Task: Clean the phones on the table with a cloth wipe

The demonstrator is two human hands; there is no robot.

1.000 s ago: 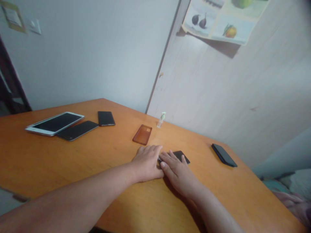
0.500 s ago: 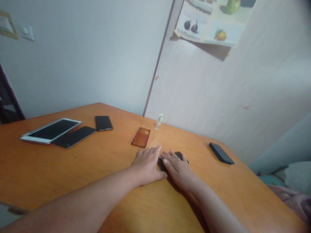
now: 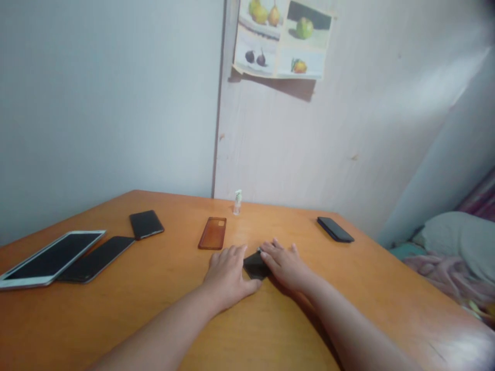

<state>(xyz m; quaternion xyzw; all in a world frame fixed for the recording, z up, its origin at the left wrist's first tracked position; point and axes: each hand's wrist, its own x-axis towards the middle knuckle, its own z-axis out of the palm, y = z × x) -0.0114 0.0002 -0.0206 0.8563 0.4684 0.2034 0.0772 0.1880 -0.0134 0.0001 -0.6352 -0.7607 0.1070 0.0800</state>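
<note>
A flat black object (image 3: 255, 266), phone-like in shape, lies on the wooden table (image 3: 232, 340) between my hands. My right hand (image 3: 285, 264) rests palm down over its right part, fingers spread, hiding that side. On its left, my left hand (image 3: 228, 275) is open, with the thumb stretched toward the object's near edge; whether it touches the object I cannot tell. A brown translucent phone case (image 3: 213, 234) lies just beyond my left hand. Farther back stands a small clear pump bottle (image 3: 237, 203).
At the left lie a white tablet (image 3: 54, 255), a long black phone (image 3: 96, 259) and a smaller dark phone (image 3: 146, 224). A black wallet-like item (image 3: 334, 230) sits at the right. The wall with a fruit poster (image 3: 282, 38) rises behind the table; bedding (image 3: 456, 257) is at far right.
The view has levelled and shifted right. More of the black object now shows between my hands, while its far right corner has become hidden by my right hand.
</note>
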